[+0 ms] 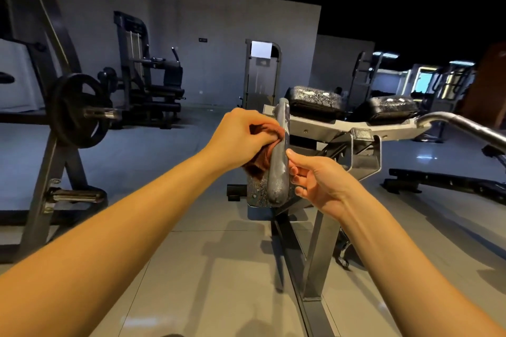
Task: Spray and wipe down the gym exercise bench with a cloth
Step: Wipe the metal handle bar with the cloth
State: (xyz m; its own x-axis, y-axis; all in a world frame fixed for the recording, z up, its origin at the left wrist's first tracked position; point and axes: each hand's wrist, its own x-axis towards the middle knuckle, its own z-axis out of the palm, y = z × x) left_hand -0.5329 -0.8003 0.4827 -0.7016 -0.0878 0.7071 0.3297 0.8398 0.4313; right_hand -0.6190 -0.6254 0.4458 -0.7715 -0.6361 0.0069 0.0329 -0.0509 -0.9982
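Note:
A narrow grey upright pad [279, 169] of the bench machine stands in front of me, its surface speckled with droplets. My left hand [241, 137] grips a reddish-brown cloth [260, 164] bunched against the pad's left side. My right hand [315, 180] is at the pad's right edge, thumb touching it and fingers loosely curled beside it. Two black arm pads [315, 98] sit further back on the grey frame [364, 128], also wet and glistening. No spray bottle is in view.
A plate-loaded rack with a black weight plate [79, 109] stands at the left. A chrome curved bar [465, 126] reaches in from the right, and a low black frame [438, 180] lies on the floor at the right. Other machines line the far wall.

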